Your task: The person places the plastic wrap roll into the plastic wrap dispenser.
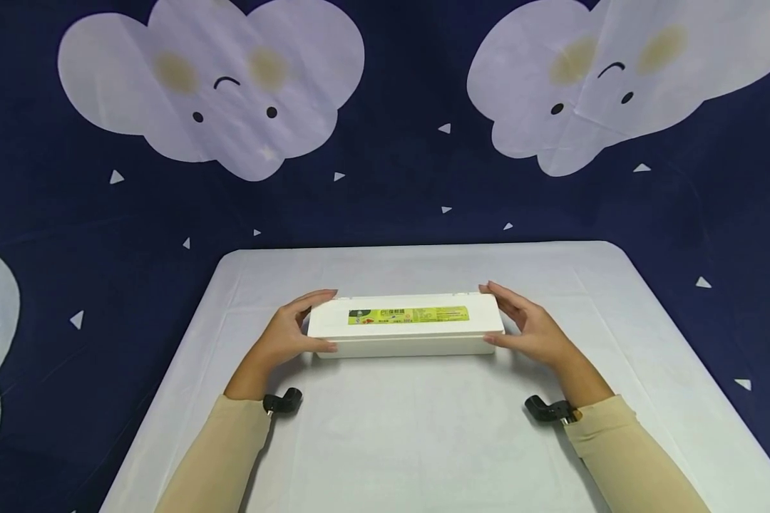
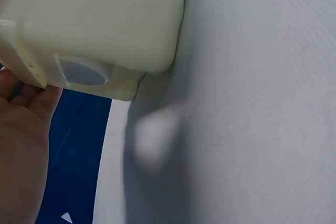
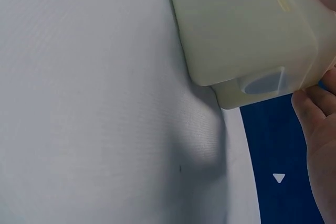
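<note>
A long white plastic cling film box (image 1: 417, 345) lies crosswise on the white-covered table, with a yellow-green label (image 1: 408, 315) on its top. Its left end is gripped by my left hand (image 1: 289, 329), thumb on the front face and fingers round the back corner. At the opposite end my right hand (image 1: 531, 328) holds it the same way. In the left wrist view, the box's end wall (image 2: 84, 71) shows a rounded recess, with fingertips at its far edge. A similar recess marks the other end (image 3: 263, 82) in the right wrist view. The box's contents are hidden.
White cloth covers the table (image 1: 417, 427), which has rounded far corners. Behind and beside it hangs a dark blue fabric (image 1: 398, 199) printed with clouds and small white triangles. Black camera mounts (image 1: 284, 401) sit at both wrists, below beige sleeves (image 1: 221, 456).
</note>
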{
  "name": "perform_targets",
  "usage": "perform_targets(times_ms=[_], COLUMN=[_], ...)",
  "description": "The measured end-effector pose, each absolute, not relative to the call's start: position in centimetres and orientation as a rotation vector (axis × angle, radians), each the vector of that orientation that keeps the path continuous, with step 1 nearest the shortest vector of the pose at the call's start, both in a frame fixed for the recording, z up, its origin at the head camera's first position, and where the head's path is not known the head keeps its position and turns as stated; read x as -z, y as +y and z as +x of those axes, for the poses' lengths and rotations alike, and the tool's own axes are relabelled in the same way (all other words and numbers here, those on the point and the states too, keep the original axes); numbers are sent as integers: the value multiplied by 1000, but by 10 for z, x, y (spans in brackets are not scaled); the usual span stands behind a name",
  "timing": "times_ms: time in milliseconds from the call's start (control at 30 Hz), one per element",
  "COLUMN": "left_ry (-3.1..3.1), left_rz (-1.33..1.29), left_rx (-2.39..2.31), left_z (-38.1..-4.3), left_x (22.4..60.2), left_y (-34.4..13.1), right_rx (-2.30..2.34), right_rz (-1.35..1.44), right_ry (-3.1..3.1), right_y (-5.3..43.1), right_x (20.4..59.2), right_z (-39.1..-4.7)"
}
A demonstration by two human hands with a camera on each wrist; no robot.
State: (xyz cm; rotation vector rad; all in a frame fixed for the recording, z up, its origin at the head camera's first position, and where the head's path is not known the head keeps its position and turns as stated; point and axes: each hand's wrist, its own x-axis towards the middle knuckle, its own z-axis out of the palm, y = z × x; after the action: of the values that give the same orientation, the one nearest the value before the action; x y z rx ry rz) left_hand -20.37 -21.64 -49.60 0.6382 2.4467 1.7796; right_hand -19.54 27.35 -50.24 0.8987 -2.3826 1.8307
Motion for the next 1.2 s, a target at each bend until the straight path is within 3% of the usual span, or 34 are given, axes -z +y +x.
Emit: perform_targets(times_ms=[1200], left_ry=[2547], left_rz=[781], left_rx=[-1383], left_z=[-215], left_x=[494], left_y=[-218], right_rx=[-1771], right_rz=[936], right_ry=[-2420], right_y=[277], right_x=[516], right_z=[-200])
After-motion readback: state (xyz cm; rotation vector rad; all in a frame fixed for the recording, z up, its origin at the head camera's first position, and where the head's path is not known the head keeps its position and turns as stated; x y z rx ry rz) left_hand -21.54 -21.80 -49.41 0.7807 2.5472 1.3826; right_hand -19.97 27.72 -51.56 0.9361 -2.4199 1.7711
